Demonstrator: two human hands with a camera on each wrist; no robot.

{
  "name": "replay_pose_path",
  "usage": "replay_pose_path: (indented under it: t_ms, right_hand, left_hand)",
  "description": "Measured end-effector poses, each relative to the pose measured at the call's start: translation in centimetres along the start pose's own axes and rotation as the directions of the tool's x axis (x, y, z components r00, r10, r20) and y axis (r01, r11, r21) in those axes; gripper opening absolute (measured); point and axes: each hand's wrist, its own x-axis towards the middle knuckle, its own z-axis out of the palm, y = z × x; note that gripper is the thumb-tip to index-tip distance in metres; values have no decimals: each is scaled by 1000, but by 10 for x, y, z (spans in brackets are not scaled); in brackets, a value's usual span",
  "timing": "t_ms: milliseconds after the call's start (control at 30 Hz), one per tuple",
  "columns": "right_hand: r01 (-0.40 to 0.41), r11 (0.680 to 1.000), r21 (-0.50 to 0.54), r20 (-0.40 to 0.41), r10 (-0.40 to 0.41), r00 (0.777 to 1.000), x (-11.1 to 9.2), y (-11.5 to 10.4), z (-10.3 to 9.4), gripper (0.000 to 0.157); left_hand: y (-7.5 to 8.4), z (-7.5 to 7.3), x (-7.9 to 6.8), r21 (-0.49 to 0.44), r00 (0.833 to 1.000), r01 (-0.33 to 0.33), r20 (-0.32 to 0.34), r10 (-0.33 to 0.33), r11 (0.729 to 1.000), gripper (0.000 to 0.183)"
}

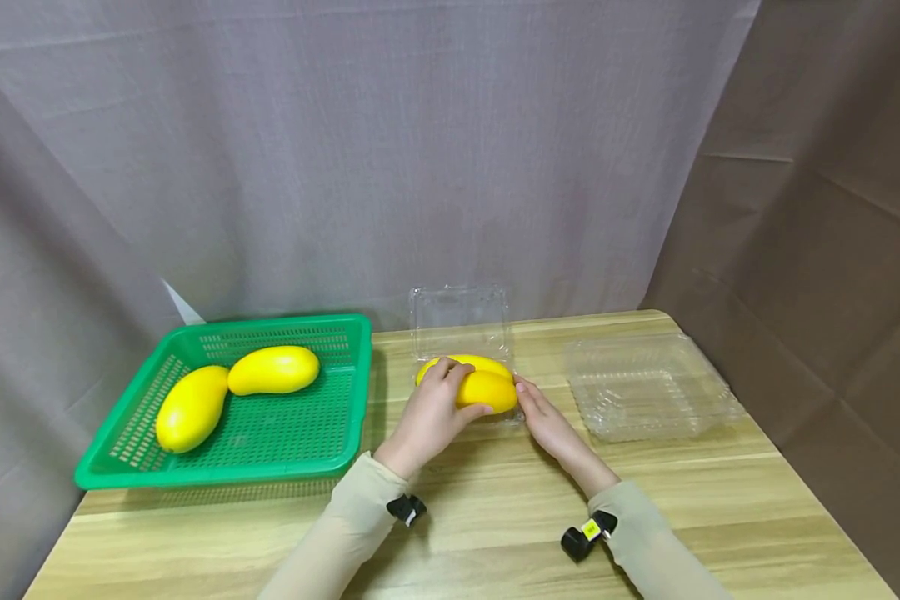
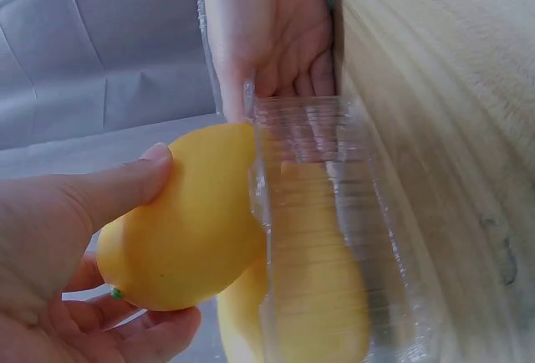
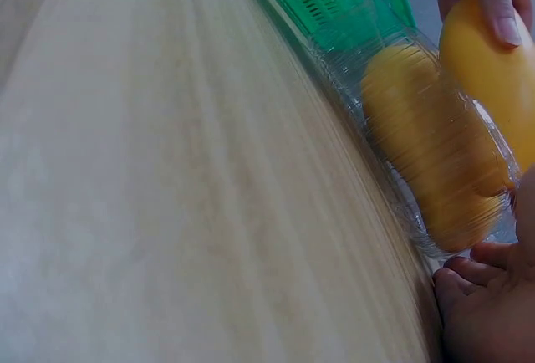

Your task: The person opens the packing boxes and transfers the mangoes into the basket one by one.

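My left hand [image 1: 433,411] grips a yellow mango [image 1: 487,392] between thumb and fingers, tilted over the rim of a clear plastic clamshell box [image 2: 368,204]. Inside the box lies another mango [image 3: 418,137], seen through the clear wall in both wrist views. The clamshell's lid [image 1: 460,321] stands raised at the back. At the box's right end, my right hand [image 1: 546,421] rests its extended fingers against the plastic. Its palm faces the box in the left wrist view.
A green basket [image 1: 356,442] at the left holds two mangoes [image 1: 273,369]. To the right, a second clear plastic container [image 1: 645,392] stands on the wooden table [image 1: 495,533]. Grey cloth [image 1: 450,167] hangs behind, with brown cloth [image 1: 817,250] along the right.
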Motion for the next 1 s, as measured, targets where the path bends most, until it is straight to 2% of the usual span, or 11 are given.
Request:
replay_pose_path:
  t_ms: [333,567,767,1000]
  right_hand:
    - [6,1000,-16,11,-6,1000,0,-1,-1,63]
    - [10,1000,-19,6,-10,1000,-2,-1,-1,65]
    - [7,1000,8,9,-7,1000,-2,-2,-1,64]
    - [13,1000,5,15,-13,1000,-3,-3,-1,64]
  left_hand:
    - [6,-9,-2,7,1000,9,-26,-9,1000,58]
    - [14,-20,-6,-13,998,-18,-58,17,1000,58]
    - [19,-40,-7,-31,996,-22,-88,19,999,58]
    - [9,-66,-12,6,990,-13,-140,14,1000,54]
